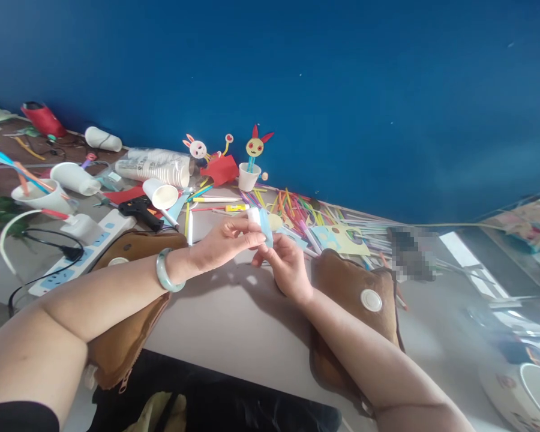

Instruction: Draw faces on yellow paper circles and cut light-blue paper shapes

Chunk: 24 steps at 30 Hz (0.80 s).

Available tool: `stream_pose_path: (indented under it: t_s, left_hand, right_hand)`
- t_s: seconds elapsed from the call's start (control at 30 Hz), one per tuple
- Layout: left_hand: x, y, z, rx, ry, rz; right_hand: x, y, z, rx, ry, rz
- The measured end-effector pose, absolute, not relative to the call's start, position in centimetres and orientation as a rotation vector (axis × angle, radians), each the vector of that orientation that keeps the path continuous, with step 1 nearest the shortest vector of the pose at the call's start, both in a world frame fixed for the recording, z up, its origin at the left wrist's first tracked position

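Note:
A small light-blue piece of paper (266,223) is raised above the table between my two hands. My left hand (227,241), with a pale bangle (165,271) at its wrist, pinches the paper from the left. A small white piece (254,215) shows at the same fingertips; its kind is unclear. The curled fingers of my right hand (291,267) close on the paper's lower right edge. Behind the hands stand a paper cup (248,178) bearing a red-eared face and a white rabbit-face figure (198,149).
Brown cushions (348,300) lie under both forearms. A glue gun (141,211), a power strip (110,231), stacked paper cups (155,171) and a fallen cup (161,195) crowd the left. Coloured pipe cleaners (292,210) and cut paper (342,238) spread along the blue wall (297,90).

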<state>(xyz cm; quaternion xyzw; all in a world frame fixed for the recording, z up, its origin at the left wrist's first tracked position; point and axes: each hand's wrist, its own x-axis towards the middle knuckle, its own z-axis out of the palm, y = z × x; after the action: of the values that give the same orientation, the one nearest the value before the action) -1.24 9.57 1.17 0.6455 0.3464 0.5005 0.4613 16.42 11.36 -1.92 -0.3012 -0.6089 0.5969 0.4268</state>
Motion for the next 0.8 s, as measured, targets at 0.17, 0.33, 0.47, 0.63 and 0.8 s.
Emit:
stream_pose_path:
  t_s: [0.17, 0.33, 0.47, 0.63, 0.8]
  left_hand:
    - [-1.20, 9.29, 1.42, 1.588, 0.823, 1.241]
    - [-1.02, 9.24, 1.20, 1.465, 0.779, 1.217]
    - [-1.03, 9.36, 0.94, 1.572, 0.861, 1.250]
    - [-0.98, 9.22, 0.85, 1.633, 0.852, 1.227]
    - [-0.93, 8.91, 0.95, 1.444, 0.741, 1.142]
  right_hand:
    - [16.68, 11.86, -2.30, -0.586, -1.459, 1.882]
    - [16.82, 12.26, -2.10, -0.488, -1.360, 2.156]
    - [16.68, 12.09, -1.99, -0.573, -1.397, 1.947]
    - [16.56, 11.77, -1.88, -0.692, -1.419, 1.771]
    - [16.76, 11.75, -1.85, -0.565, -1.436, 2.051]
